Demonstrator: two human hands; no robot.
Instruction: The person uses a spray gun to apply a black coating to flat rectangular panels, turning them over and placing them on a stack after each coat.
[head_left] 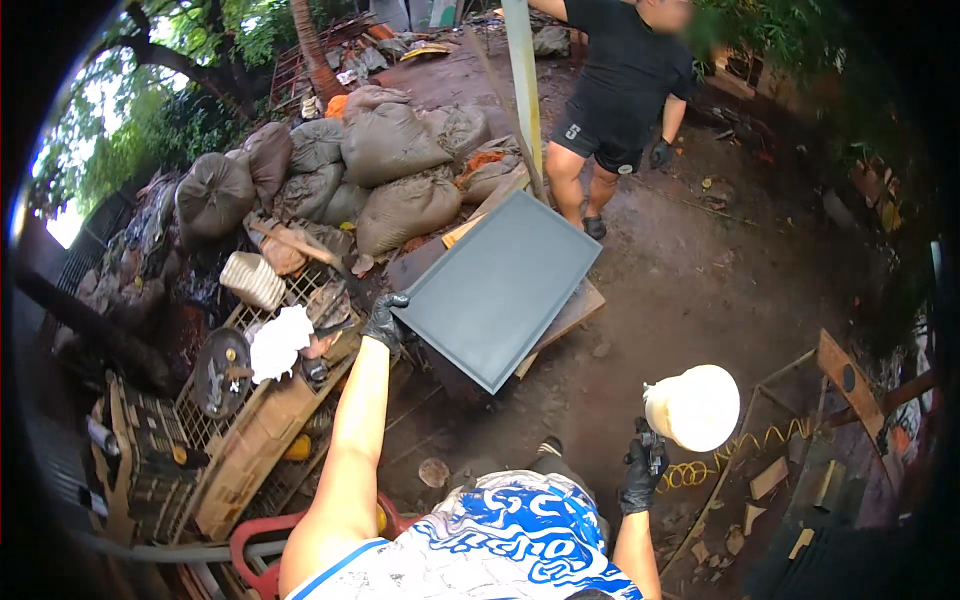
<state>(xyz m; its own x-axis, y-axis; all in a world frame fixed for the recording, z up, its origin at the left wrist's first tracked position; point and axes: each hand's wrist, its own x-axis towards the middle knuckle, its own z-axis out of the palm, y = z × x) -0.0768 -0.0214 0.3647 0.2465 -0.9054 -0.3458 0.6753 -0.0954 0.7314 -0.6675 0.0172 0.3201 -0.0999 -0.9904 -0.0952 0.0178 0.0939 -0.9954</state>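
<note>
A dark grey rectangular panel [500, 290] with a raised rim lies at a slant on a wooden board [575, 318] in front of me. My left hand [384, 322], in a black glove, grips the panel's left corner; its fingertips curl over the edge. In my right hand [642, 468], also gloved in black, is what looks like a spray gun [655, 440] with a big whitish round cup [692, 408] on top. The cup is to the right of the panel, apart from it. A yellow coiled hose [688, 474] runs off to the right near this hand.
Stuffed sacks [395, 145] are piled at the far left. Beside my left arm, a wire rack [200, 405] carries a white cloth [280, 343] and a dark round pan [222, 373]. Beyond the panel, a person in black [625, 80] stands by a post [524, 90]. A metal frame [765, 410] stands right.
</note>
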